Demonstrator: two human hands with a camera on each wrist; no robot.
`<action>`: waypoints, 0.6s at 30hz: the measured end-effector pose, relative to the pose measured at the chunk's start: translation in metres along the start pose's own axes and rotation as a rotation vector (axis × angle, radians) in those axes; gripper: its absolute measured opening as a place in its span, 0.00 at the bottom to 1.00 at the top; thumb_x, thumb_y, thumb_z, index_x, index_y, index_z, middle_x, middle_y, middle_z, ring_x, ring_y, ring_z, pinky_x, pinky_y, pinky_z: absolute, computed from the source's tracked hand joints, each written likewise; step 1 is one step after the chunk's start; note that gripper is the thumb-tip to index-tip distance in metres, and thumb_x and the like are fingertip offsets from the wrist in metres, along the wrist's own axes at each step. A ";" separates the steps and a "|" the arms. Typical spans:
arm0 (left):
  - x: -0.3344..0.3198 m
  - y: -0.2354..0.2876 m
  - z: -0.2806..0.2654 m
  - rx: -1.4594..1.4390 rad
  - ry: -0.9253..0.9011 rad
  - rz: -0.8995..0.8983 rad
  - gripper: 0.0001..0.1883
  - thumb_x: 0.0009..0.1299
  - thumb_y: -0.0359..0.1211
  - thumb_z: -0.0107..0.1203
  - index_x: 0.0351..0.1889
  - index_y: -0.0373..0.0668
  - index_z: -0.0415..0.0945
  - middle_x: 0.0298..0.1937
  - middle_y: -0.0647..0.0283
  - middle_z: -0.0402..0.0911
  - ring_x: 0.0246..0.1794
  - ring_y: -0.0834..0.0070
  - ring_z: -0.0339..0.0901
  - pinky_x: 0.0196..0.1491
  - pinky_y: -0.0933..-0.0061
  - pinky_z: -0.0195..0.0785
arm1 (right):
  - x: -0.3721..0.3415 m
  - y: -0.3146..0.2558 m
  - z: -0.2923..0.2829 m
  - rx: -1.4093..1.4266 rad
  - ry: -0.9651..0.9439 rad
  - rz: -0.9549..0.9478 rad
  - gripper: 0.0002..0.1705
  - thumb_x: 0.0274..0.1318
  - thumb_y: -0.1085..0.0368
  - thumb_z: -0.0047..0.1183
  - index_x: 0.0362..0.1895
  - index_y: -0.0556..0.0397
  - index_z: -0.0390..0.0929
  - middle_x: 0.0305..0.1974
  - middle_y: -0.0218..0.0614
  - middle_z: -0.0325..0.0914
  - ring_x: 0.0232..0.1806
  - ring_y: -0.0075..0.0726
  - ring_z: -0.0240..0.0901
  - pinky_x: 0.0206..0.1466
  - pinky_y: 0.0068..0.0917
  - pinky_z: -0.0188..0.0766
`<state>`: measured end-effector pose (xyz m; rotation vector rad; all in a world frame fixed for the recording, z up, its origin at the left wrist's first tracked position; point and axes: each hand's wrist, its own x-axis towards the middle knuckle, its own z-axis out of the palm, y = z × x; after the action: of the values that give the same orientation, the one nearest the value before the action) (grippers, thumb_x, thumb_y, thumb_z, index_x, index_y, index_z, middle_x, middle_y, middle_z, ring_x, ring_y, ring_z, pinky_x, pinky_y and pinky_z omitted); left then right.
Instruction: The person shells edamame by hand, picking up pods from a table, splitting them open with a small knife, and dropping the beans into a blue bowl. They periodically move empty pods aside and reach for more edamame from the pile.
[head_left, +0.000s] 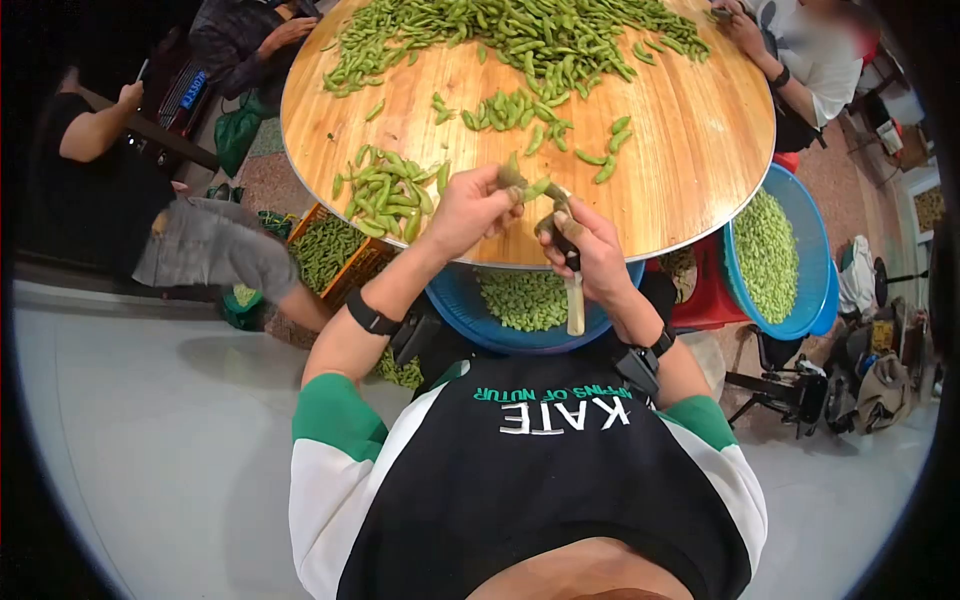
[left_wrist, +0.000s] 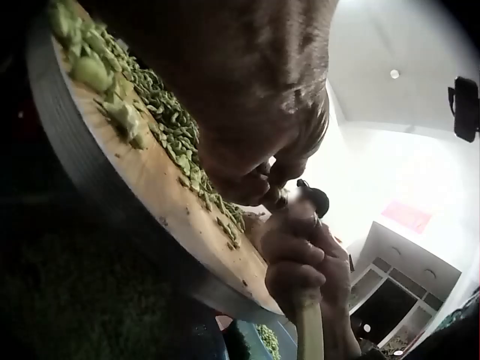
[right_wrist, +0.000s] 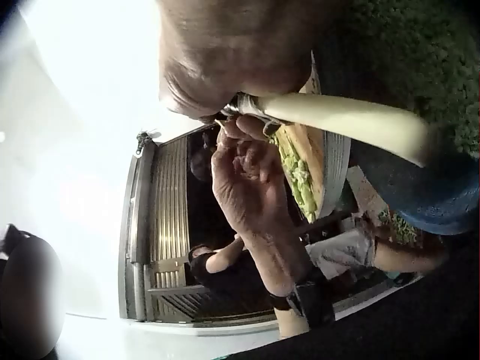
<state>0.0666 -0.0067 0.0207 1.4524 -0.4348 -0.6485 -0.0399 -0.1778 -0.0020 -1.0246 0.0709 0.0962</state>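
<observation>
Over the near edge of a round wooden table [head_left: 690, 150], my left hand [head_left: 470, 212] pinches a green soybean pod [head_left: 538, 188] between thumb and fingers. My right hand [head_left: 597, 252] is close beside it at the pod's other end. Its fingers curl round a tool with a long pale handle [right_wrist: 345, 124] that points down toward my body; the working end is hidden in the hand. A small pile of pods [head_left: 385, 195] lies to the left of my left hand. Below both hands, a blue basin [head_left: 450, 312] holds shelled green beans [head_left: 525, 298].
A large heap of pods [head_left: 520, 35] covers the table's far side, with loose pods [head_left: 605, 165] nearer. Another blue basin [head_left: 822, 240] of beans stands at the right. An orange crate [head_left: 350, 265] of pods is at the left. Other people sit around the table.
</observation>
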 end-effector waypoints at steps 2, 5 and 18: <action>-0.009 -0.005 0.009 -0.023 -0.002 -0.014 0.04 0.70 0.30 0.52 0.36 0.40 0.74 0.26 0.69 0.77 0.19 0.88 0.69 0.19 0.87 0.59 | -0.001 0.000 0.001 0.088 -0.055 0.029 0.24 0.67 0.65 0.39 0.66 0.53 0.60 0.31 0.32 0.70 0.21 0.19 0.59 0.19 0.14 0.56; -0.018 -0.004 0.015 -0.016 0.015 -0.022 0.04 0.71 0.30 0.52 0.36 0.40 0.72 0.26 0.70 0.76 0.20 0.89 0.69 0.19 0.87 0.58 | -0.009 -0.004 0.003 0.128 -0.089 0.052 0.23 0.67 0.65 0.41 0.64 0.53 0.62 0.31 0.32 0.71 0.21 0.18 0.60 0.18 0.15 0.57; -0.023 -0.015 0.031 0.170 0.053 0.161 0.05 0.72 0.28 0.47 0.38 0.36 0.73 0.26 0.71 0.71 0.27 0.89 0.65 0.30 0.85 0.59 | -0.014 0.004 0.007 0.106 -0.023 -0.006 0.20 0.66 0.66 0.43 0.61 0.53 0.67 0.31 0.30 0.71 0.19 0.17 0.58 0.18 0.14 0.56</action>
<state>0.0270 -0.0154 0.0108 1.5728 -0.5698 -0.4514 -0.0541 -0.1706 -0.0007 -0.9176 0.0515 0.0975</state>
